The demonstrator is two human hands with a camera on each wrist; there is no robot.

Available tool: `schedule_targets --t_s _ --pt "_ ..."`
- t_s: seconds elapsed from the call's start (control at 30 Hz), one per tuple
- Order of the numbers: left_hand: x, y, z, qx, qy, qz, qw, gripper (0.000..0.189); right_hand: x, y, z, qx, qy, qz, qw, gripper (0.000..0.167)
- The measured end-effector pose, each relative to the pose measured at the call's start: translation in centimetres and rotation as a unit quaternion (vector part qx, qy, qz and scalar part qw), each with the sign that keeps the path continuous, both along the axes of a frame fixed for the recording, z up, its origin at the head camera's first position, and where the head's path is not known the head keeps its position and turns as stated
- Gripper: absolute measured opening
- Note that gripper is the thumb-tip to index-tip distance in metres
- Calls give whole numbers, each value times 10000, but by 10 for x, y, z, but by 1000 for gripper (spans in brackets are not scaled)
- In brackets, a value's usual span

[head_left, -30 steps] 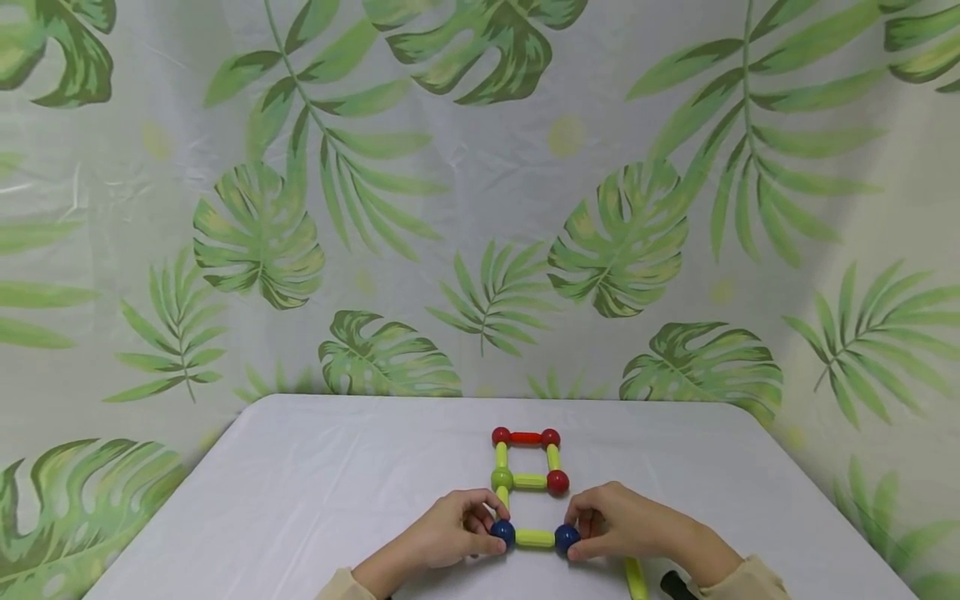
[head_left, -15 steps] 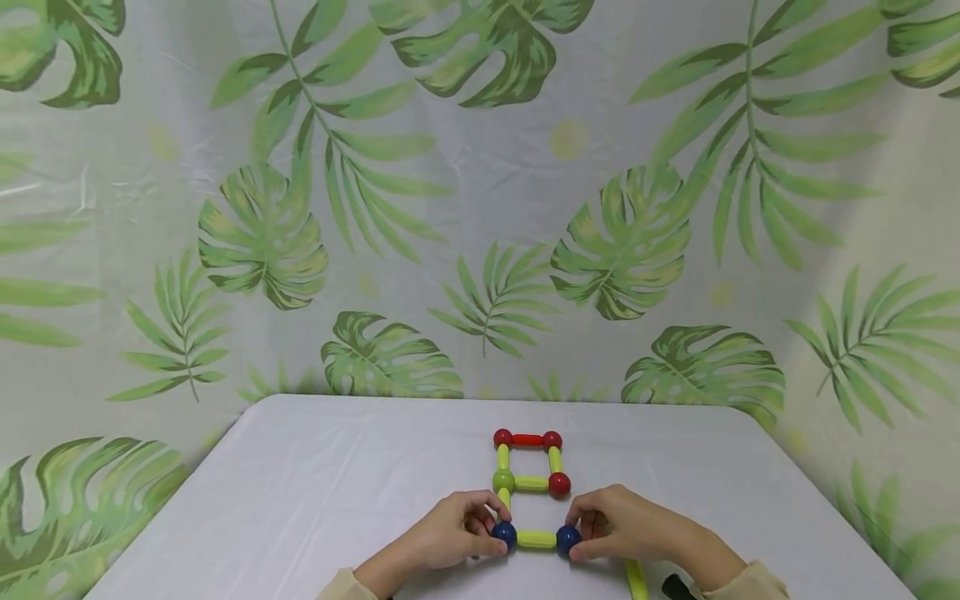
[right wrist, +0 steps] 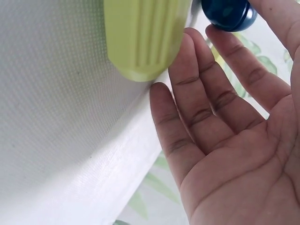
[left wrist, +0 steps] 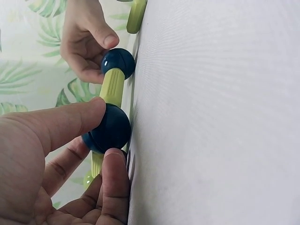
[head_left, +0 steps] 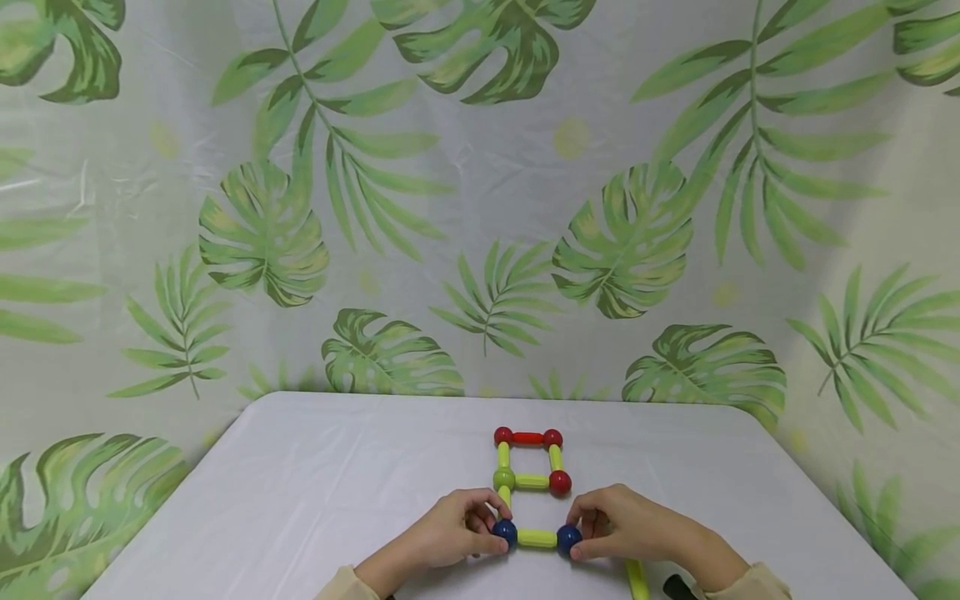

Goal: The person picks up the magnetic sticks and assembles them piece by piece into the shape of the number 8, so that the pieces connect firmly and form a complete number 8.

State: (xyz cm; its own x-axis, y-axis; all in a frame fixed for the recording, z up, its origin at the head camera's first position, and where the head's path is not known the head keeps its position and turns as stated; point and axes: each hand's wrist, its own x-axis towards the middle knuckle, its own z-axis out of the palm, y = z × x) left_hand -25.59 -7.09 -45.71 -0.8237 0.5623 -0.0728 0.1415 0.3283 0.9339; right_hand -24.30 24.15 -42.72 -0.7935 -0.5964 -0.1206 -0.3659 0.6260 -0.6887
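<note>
My left hand [head_left: 459, 530] pinches a dark blue ball [left wrist: 110, 130] between thumb and finger at the near left corner of a ball-and-stick figure lying on the table. My right hand [head_left: 626, 527] pinches a second blue ball [head_left: 568, 540] at the near right corner, thumb and index finger on it. A yellow-green stick [head_left: 537, 538] joins the two balls. Behind the left ball, another stick [head_left: 505, 497] runs to a green ball [head_left: 504, 478]. Further back, a red ball [head_left: 559, 482], yellow-green sticks and a red stick [head_left: 528, 438] form a closed square.
A loose yellow-green stick [head_left: 637, 579] lies near the right wrist, looming large in the right wrist view. Part of a dark object [head_left: 678, 587] shows beside the right sleeve. The white table [head_left: 337, 467] ends at a leaf-patterned backdrop [head_left: 480, 208].
</note>
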Motion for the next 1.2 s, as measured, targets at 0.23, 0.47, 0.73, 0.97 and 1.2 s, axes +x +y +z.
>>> schedule_targets --t_s 0.23,0.47,0.73,0.97,1.2 --pt "0 0 1 -11 24 1 10000 26 4 5 5 102 -42 -209 9997 22" --pt "-1 1 -1 3 31 13 10000 26 7 16 10 273 396 -373 9981 25" --pt "-2 1 -2 21 7 59 10000 26 13 30 15 611 533 -987 9918 31" --pt "-1 0 1 93 50 -6 9999 25 23 36 13 803 254 -1616 9833 38" --pt "-1 0 -1 50 37 32 10000 26 35 44 6 734 227 -1563 9847 40"
